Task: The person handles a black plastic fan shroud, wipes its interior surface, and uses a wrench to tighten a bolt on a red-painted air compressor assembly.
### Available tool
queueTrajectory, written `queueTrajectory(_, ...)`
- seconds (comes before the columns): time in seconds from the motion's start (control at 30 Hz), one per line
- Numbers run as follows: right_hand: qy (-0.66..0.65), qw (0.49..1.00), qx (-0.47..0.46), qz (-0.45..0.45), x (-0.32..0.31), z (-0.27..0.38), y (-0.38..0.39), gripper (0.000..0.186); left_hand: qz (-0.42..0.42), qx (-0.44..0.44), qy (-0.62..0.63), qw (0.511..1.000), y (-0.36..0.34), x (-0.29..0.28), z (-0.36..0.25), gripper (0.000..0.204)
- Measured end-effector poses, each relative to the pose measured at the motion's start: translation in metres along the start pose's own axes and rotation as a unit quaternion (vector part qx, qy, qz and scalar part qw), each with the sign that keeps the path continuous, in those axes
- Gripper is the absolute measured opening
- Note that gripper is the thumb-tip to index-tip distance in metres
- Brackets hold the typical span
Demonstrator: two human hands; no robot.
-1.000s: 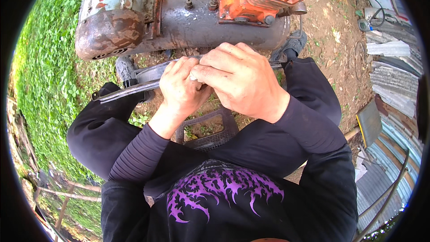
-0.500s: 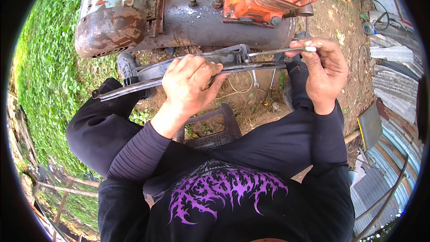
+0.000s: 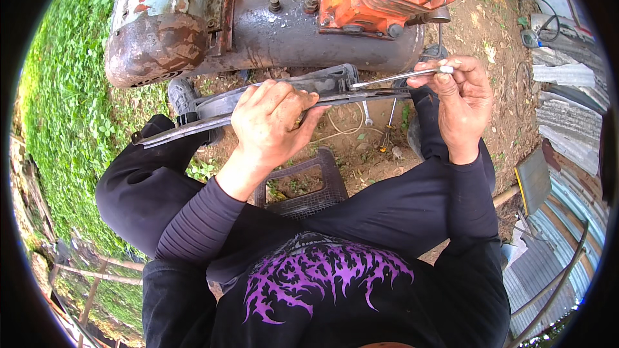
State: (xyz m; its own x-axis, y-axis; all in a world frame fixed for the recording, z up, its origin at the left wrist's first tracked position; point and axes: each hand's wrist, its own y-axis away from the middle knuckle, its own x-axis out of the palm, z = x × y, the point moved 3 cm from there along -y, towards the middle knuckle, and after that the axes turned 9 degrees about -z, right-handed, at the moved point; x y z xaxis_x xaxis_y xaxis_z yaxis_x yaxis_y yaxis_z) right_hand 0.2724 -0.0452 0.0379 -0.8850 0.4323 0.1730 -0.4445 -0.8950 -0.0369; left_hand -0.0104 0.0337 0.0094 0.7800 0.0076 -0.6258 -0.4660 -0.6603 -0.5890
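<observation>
Strip (image 3: 187,132) inside left hand (image 3: 271,122), metal rod (image 3: 400,78) pinched in right hand (image 3: 463,106)

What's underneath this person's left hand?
A long dark strip runs beneath the left hand and shows on both sides of it. The stretch under the palm and curled fingers is covered, so any detail there can't be seen.

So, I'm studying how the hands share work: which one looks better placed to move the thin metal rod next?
Probably the right hand: it pinches the thin metal rod near its pale end. The left hand seems less free, since it is wrapped around the long dark part.
</observation>
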Motion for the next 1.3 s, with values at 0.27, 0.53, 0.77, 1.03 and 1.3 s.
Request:
queueTrajectory(0.27, 0.007, 0.998, 0.063, 0.028, -0.011, -0.001, -0.010, 0.010, 0.010, -0.001, -0.007, 1.000, 0.000, -0.001, -0.001, 0.028)
queueTrajectory(0.53, 0.076, 0.985, 0.130, 0.087, -0.043, 0.000, -0.019, 0.008, 0.005, 0.002, -0.004, 1.000, 0.000, 0.000, -0.001, 0.028)
queueTrajectory(0.77, 0.134, 0.982, 0.082, 0.109, -0.033, 0.026, -0.002, 0.015, 0.005, -0.004, -0.008, 1.000, -0.006, -0.003, -0.005, 0.030)
queueTrajectory(1.03, 0.311, 0.927, -0.161, 0.132, 0.039, 0.042, -0.006, 0.012, -0.003, 0.003, -0.006, 1.000, -0.003, -0.001, -0.005, 0.030)
queueTrajectory(1.3, 0.377, 0.840, -0.315, 0.232, 0.122, 0.029, 0.006, 0.015, -0.016, 0.040, -0.003, 0.999, 0.002, -0.004, -0.001, 0.034)
